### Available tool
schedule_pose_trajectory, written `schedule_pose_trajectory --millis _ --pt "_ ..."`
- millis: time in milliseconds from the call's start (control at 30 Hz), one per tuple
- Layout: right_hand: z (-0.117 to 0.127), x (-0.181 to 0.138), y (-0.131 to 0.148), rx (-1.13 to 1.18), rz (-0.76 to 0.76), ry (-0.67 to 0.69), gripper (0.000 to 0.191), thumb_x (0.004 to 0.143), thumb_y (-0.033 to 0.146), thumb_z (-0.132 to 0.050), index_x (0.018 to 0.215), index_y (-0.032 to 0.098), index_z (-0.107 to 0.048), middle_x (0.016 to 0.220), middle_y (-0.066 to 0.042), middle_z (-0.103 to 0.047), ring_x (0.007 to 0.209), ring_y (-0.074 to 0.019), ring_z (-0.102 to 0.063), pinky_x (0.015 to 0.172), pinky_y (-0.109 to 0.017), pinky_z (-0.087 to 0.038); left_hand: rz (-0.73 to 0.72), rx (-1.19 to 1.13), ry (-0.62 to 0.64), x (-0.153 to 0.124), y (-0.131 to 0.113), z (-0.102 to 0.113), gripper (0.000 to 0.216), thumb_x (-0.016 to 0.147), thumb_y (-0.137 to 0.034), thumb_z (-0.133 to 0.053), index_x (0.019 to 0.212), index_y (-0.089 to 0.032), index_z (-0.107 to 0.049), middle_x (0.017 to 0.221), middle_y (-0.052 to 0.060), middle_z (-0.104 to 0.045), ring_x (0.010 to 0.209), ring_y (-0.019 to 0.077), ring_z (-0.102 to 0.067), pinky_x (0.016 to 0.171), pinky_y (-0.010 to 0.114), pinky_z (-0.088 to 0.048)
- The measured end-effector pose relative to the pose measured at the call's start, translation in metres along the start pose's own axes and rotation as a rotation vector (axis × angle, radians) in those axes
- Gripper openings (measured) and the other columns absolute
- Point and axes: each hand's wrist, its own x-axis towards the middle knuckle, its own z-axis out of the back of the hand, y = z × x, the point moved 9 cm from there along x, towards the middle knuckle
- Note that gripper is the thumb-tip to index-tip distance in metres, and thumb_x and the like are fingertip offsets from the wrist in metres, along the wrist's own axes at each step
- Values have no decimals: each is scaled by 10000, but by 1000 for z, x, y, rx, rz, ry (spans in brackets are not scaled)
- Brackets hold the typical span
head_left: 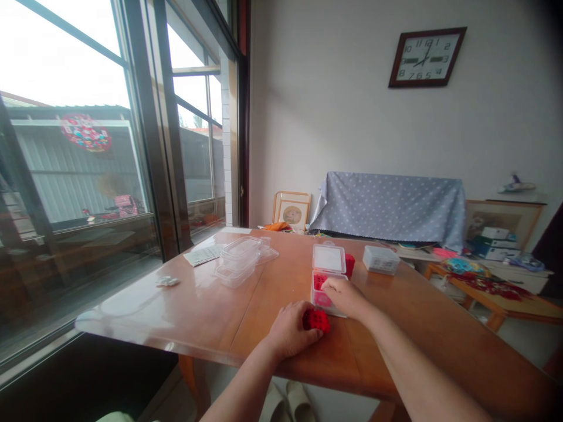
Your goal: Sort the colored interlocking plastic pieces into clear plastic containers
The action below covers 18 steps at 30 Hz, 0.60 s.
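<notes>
My left hand [292, 331] is closed around a red openwork piece [316, 320] at the table's near side, thumb in front and fingers behind. Just beyond it stands a clear plastic box [315, 300] with its lid [329, 259] tipped up and back. Red openwork pieces [320, 282] lie inside that box. My right hand [345, 296] reaches over the box's right wall, its fingers curled together down among the red pieces; what they pinch, if anything, is hidden. Behind the lid, another red piece [349, 265] shows on the table.
On the brown table [272, 275] stand clear plastic containers [240, 264] at the left and a closed clear box [380, 259] at the right. A printed sheet [203, 254] and a small pale packet [168, 281] lie further left. A low side table [519, 293] holds coloured items.
</notes>
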Motion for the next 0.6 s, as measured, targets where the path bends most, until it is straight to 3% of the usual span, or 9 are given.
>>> schedule_pose_trajectory --millis 400,500,600 --pt "5 1 5 152 3 -73 267 860 369 -541 720 237 -727 703 -7 -731 771 -222 -634 739 -299 -468 25 -10 11 1 3 -3 493 744 -448 -772 1178 -268 -624 1118 29 -704 1014 250 -614 830 321 -455" --pt "8 -1 8 164 23 -83 317 891 401 -499 790 233 -747 771 -14 -754 772 -222 -650 737 -303 -479 32 -8 31 0 2 -3 505 741 -456 -776 1184 -270 -620 1120 30 -703 1017 253 -615 834 325 -458" --pt "22 -8 10 152 37 -197 342 919 425 -468 866 232 -745 846 -29 -764 807 -223 -661 752 -295 -479 26 0 41 0 1 -2 492 755 -453 -765 1187 -270 -619 1109 30 -702 1012 251 -616 837 327 -454"
